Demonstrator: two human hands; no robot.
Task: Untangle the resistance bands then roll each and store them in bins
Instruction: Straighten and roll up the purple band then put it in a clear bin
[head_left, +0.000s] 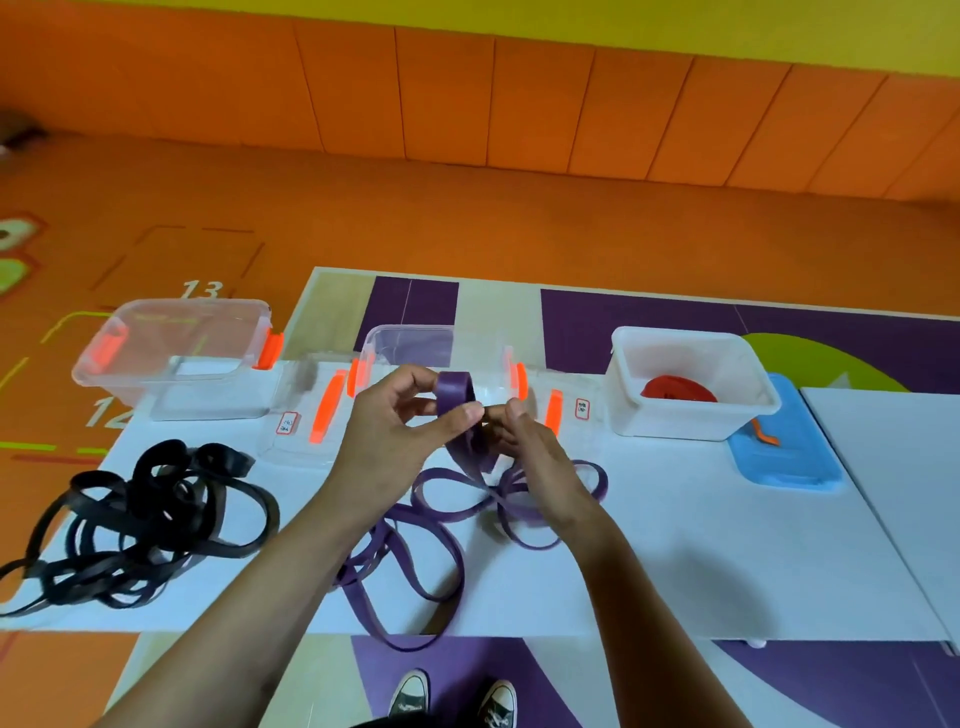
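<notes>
A purple resistance band (457, 400) is held up above the white table (675, 561), its top bent into a loop. My left hand (395, 431) pinches the loop from the left, and my right hand (524, 436) pinches it from the right. The band's remaining length lies in loose coils (441, 525) on the table and hangs over the front edge. A tangled heap of black bands (145, 519) lies at the left. A rolled red band (678, 389) sits inside the white bin (691, 415).
A clear bin with orange clips (171, 358) stands at the back left, a second clear bin (410, 345) sits behind my hands. Clear lids (306, 410) lie flat between them. A blue lid (784, 447) lies right of the white bin. My shoes (452, 701) show below.
</notes>
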